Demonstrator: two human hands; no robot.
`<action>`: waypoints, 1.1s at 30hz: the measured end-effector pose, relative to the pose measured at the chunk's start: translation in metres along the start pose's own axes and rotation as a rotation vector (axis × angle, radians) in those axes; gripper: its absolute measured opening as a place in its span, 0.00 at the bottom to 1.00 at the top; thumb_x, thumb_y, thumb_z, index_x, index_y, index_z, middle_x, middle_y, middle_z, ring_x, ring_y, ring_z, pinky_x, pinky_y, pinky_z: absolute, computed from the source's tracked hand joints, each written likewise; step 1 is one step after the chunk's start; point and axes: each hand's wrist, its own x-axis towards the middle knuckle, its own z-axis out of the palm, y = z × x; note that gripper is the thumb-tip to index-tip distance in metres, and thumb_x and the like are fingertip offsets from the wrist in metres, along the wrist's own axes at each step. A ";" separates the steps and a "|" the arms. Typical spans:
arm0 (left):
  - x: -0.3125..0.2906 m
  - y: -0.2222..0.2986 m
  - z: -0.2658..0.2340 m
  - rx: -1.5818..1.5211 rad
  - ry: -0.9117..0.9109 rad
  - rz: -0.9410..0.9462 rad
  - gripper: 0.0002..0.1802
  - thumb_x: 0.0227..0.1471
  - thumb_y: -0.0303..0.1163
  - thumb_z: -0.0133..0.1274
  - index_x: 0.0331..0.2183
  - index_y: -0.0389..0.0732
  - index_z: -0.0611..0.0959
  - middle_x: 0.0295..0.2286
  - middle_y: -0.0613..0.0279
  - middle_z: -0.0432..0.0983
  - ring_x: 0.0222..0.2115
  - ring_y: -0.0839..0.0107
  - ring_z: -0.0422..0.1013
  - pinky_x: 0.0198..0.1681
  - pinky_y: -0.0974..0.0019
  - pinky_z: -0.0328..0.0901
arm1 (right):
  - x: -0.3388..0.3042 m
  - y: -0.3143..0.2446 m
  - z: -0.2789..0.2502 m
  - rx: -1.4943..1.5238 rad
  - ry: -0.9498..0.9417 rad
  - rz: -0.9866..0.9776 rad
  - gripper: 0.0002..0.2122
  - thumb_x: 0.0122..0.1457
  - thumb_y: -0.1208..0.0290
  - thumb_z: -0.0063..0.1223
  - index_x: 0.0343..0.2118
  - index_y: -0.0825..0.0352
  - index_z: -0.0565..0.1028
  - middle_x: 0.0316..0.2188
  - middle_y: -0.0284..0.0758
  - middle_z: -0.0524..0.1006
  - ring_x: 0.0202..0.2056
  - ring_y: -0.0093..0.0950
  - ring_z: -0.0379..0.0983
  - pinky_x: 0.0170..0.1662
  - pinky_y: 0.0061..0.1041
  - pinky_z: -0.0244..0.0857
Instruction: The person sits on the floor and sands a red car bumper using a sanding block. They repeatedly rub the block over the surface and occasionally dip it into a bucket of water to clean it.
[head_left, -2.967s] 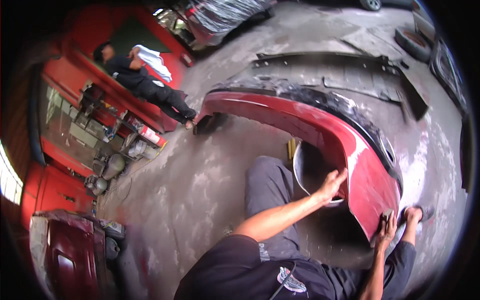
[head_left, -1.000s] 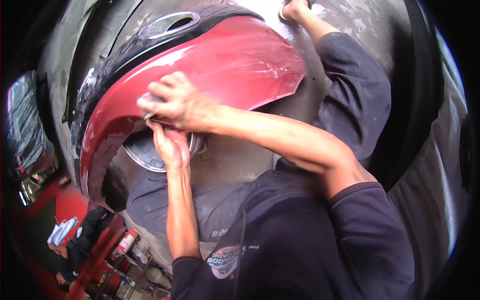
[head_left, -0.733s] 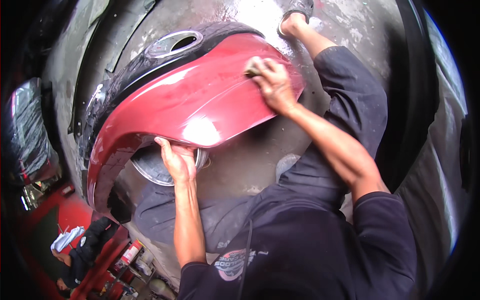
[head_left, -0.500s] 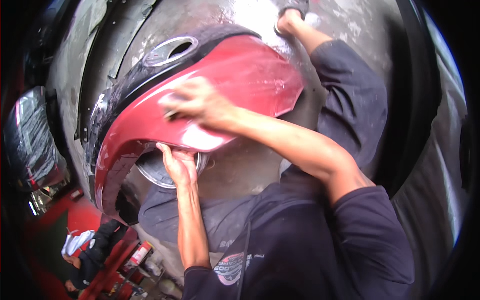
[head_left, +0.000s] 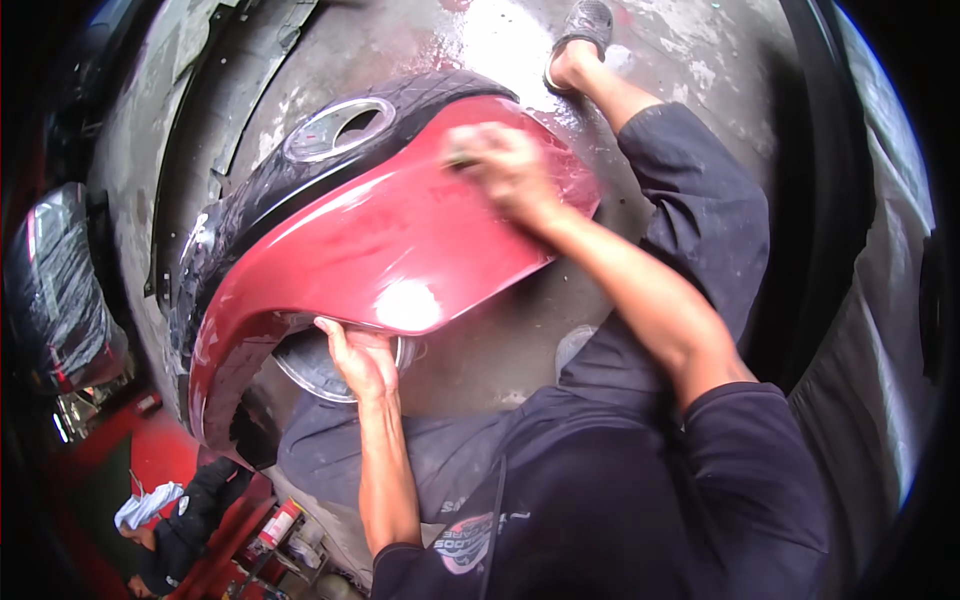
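A red, curved car fender (head_left: pixel 370 250) lies before me, wet-looking and glossy with a bright reflection near its lower edge. My left hand (head_left: pixel 364 362) holds that near edge, thumb showing at the rim and the other fingers partly hidden under it. On the upper right part of the fender is my right hand (head_left: pixel 505 172), blurred by motion. Its fingers are closed round something small and dark, too smeared to name. Below the fender, beside my left hand, part of a round metal-coloured container (head_left: pixel 318 365) shows.
A black wrapped piece with a round opening (head_left: pixel 340 130) lies along the fender's far side. Long dark strips (head_left: pixel 235 90) rest on the wet concrete floor (head_left: pixel 400 40). A plastic-wrapped car part (head_left: pixel 75 290) stands at left. Another person (head_left: pixel 190 525) bends at lower left, near a shelf (head_left: pixel 285 540).
My right hand has slid up and to the right across the fender, from its middle to near its far right end. My left hand keeps its hold on the near edge.
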 end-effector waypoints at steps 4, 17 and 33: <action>0.001 -0.002 -0.003 -0.006 0.063 0.033 0.39 0.68 0.61 0.45 0.68 0.47 0.65 0.67 0.60 0.64 0.65 0.58 0.63 0.66 0.45 0.62 | -0.006 -0.021 0.006 -0.358 0.135 0.237 0.11 0.62 0.70 0.59 0.47 0.59 0.79 0.38 0.31 0.82 0.42 0.35 0.79 0.43 0.41 0.71; 0.004 -0.001 0.001 0.002 0.029 0.059 0.37 0.69 0.60 0.44 0.67 0.45 0.66 0.65 0.60 0.66 0.63 0.59 0.66 0.63 0.46 0.66 | -0.006 -0.034 0.003 -0.405 0.180 0.126 0.14 0.63 0.78 0.55 0.50 0.61 0.80 0.40 0.41 0.80 0.36 0.38 0.80 0.37 0.34 0.77; 0.008 -0.007 -0.017 0.049 0.029 0.043 0.36 0.69 0.61 0.43 0.66 0.46 0.69 0.62 0.59 0.71 0.60 0.58 0.70 0.60 0.43 0.70 | 0.005 -0.125 0.085 -0.113 0.128 -0.106 0.19 0.57 0.76 0.59 0.52 0.58 0.80 0.48 0.37 0.79 0.52 0.39 0.75 0.56 0.44 0.66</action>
